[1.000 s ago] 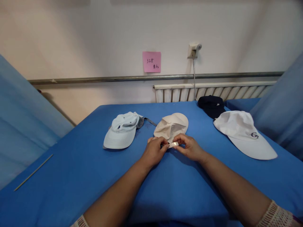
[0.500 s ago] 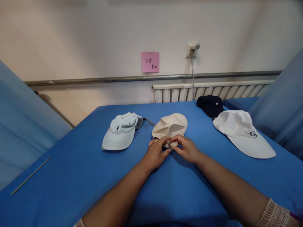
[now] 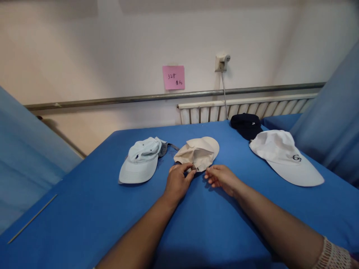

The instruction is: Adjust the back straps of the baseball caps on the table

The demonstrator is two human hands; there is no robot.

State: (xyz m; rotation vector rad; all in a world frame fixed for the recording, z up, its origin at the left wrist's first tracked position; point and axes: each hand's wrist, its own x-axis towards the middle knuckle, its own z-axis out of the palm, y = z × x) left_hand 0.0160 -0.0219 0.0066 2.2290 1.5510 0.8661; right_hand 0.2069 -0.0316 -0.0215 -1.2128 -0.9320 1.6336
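A beige cap (image 3: pixel 193 152) lies in the middle of the blue-covered table, its brim pointing away and its back opening towards me. My left hand (image 3: pixel 179 181) pinches the left side of the cap's back edge between thumb and fingers. Just right of that edge is my right hand (image 3: pixel 223 179), with loosely bent fingers slightly apart and nothing visible in them. Its fingertips are close to the cap; contact is unclear. To the left sits a pale blue cap (image 3: pixel 141 157) with a small dark logo and a grey strap behind it.
On the right lie a white cap (image 3: pixel 283 155) with dark lettering and a dark navy cap (image 3: pixel 246 125). A thin stick (image 3: pixel 33 218) rests along the left of the blue table (image 3: pixel 112 228). Blue curtains (image 3: pixel 21 160) hang at both sides. Behind are a radiator (image 3: pixel 206 113) and metal rail (image 3: pixel 123 99).
My right hand has come away from the back strap and moved slightly right, its fingers loosening. The left hand still grips the cap, whose back opening now shows more. The view has shifted slightly.
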